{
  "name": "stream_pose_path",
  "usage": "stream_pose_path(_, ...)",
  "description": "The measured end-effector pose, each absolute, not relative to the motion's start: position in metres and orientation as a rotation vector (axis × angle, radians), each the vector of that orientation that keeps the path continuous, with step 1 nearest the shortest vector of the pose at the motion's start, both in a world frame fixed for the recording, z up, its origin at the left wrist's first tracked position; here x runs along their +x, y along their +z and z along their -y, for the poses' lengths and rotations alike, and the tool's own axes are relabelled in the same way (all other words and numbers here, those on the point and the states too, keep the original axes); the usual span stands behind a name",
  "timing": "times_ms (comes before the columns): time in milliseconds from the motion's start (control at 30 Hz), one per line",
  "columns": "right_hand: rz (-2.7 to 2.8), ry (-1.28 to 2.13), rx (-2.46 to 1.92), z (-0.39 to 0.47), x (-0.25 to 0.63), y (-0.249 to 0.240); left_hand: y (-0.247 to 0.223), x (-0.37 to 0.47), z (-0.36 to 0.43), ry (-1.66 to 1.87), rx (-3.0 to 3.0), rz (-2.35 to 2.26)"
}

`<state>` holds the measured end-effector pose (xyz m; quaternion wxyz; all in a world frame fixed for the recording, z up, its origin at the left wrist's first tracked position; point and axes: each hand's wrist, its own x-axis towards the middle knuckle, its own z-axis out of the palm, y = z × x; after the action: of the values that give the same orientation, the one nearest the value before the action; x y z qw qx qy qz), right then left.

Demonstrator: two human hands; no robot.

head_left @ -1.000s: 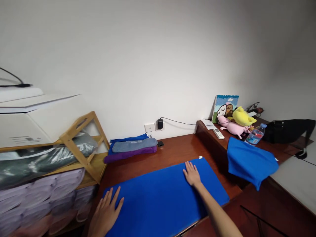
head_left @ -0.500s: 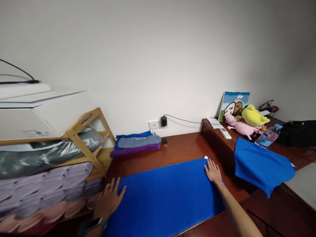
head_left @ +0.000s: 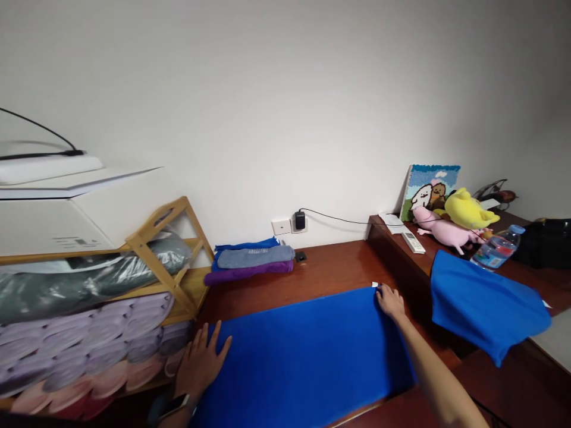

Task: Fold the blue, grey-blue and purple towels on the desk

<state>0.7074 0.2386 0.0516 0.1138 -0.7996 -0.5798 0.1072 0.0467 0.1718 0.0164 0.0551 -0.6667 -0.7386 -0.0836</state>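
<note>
A large blue cloth (head_left: 303, 351) lies spread flat on the brown wooden desk (head_left: 339, 261). My left hand (head_left: 203, 359), with a watch on the wrist, rests at the cloth's left edge, its fingers spread and holding nothing. At the far right corner, beside a small white tag (head_left: 375, 284), my right hand (head_left: 391, 302) has its fingers bent and drawn together on the cloth's edge. Folded grey, purple and blue cloths (head_left: 254, 258) are stacked near the wall.
A second blue cloth (head_left: 486, 303) hangs over the raised surface at right, near a bottle (head_left: 499, 246), plush toys (head_left: 446, 230), a picture (head_left: 430, 191) and a remote (head_left: 413, 242). On the left, a wooden rack (head_left: 156, 261) holds slippers and a white box (head_left: 89, 220).
The fingers of my right hand have gone from spread flat to bent together at the cloth's corner. My left hand remains spread at the left edge. The view has shifted slightly left.
</note>
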Motion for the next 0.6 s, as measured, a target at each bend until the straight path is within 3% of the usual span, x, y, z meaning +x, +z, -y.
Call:
stream_pose_path(200, 1.632, 0.382, -2.220, -0.253, 0.718, 0.055, 0.030, 0.042, -0.177, -0.174, -2.051, 2.259)
stream_pose_path(333, 1.561, 0.443, -2.102, -0.259, 0.723, 0.058, 0.054, 0.073, -0.176, -0.359, -2.049, 2.147)
stream_pose_path(467, 1.459, 0.491, -2.020, -0.261, 0.725, 0.062, 0.076, 0.207, -0.149, -0.610, -2.378, 1.899)
stream_pose_path(600, 1.390, 0.529, -1.972, -0.258, 0.724, 0.068, 0.068, 0.412, -0.088, -0.460, -3.002, 1.398)
